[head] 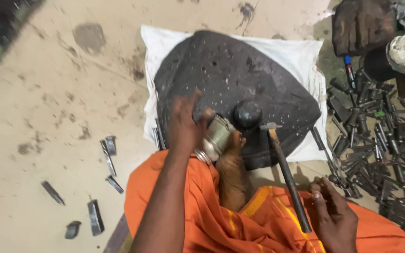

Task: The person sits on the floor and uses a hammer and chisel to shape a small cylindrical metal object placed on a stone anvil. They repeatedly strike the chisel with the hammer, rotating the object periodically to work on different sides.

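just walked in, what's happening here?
A person in orange cloth sits on the floor at a dark domed block resting on a white cloth. The left hand steadies a small silvery metal vessel against the block, with a foot braced under it. The right hand holds a hammer by the handle end, its head beside a round knob on the block. Many metal punches lie to the right, a few chisels to the left.

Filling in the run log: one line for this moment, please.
left hand: grips metal piece | right hand: holds hammer | hammer head beside knob on dark block
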